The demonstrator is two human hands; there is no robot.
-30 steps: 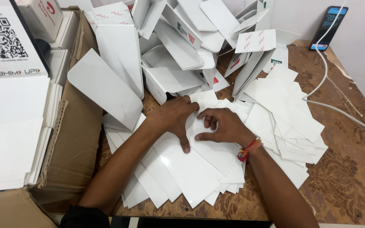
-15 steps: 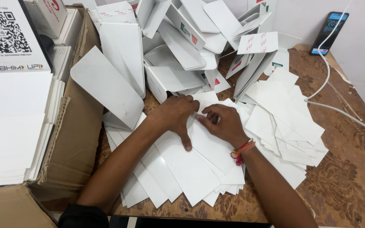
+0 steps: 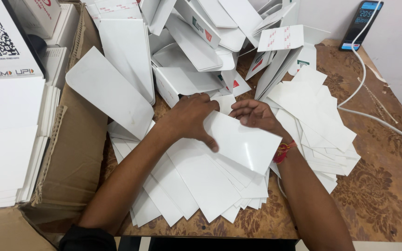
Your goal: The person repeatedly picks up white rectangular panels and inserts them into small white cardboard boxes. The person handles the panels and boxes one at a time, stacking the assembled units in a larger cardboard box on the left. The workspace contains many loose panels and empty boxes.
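Both hands [image 3: 224, 118] close together, palms down (fingers spread), forearms angled inward.

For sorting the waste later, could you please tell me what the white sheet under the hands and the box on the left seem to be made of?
Sheet: probably glossy plastic or coated card; it is smooth, stiff and reflects light. Box: brown corrugated cardboard, matte, fluting visible at its torn edge.

Glossy white card on a fanned stack

A blank, glossy white rectangular card [image 3: 243, 144] lies flat and slightly askew on top of a fanned stack of white cards [image 3: 196, 186], near the middle of the brown patterned tabletop; the left hand [image 3: 191, 118] presses its left edge, the right hand [image 3: 257, 114] touches its upper edge.
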